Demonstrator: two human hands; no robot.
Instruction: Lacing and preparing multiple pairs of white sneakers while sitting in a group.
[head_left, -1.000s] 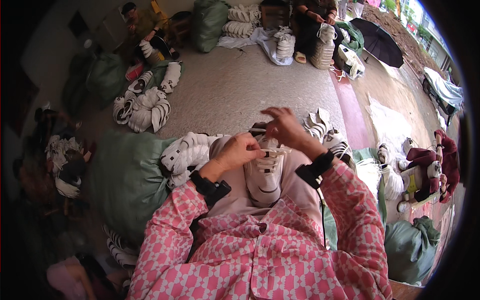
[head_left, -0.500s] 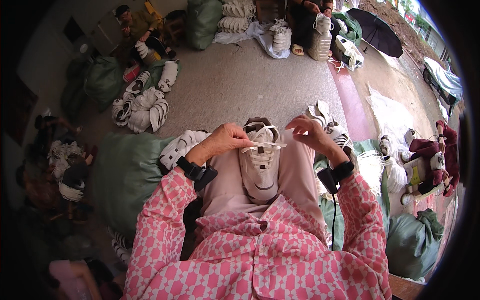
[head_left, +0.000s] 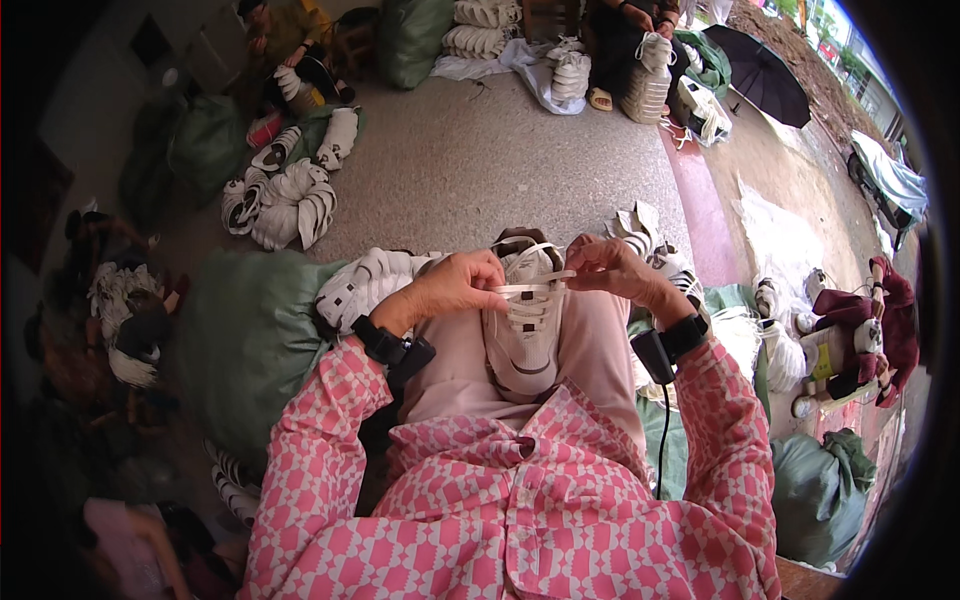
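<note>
A white shoe upper without a visible sole rests between my thighs, its toe toward me and its dark-lined opening away from me. White lace rows cross its front. My left hand is closed at the left side of the shoe, thumb and fingers pinching a flat white shoelace. Over on the right, my right hand pinches the other end of that lace between thumb and fingertips. The lace runs nearly straight across the upper between both hands. Both wrists wear black straps with small boxes.
Beside my left knee lie more white uppers and a big green sack. Other uppers and bundled white laces are at my right. Stacked uppers lie farther off. Several people work around; a black umbrella stands far right.
My right hand has moved left and down to the shoe and now pinches the lace's right end, which stuck out free before. My left hand keeps its pinch, shifted slightly right.
</note>
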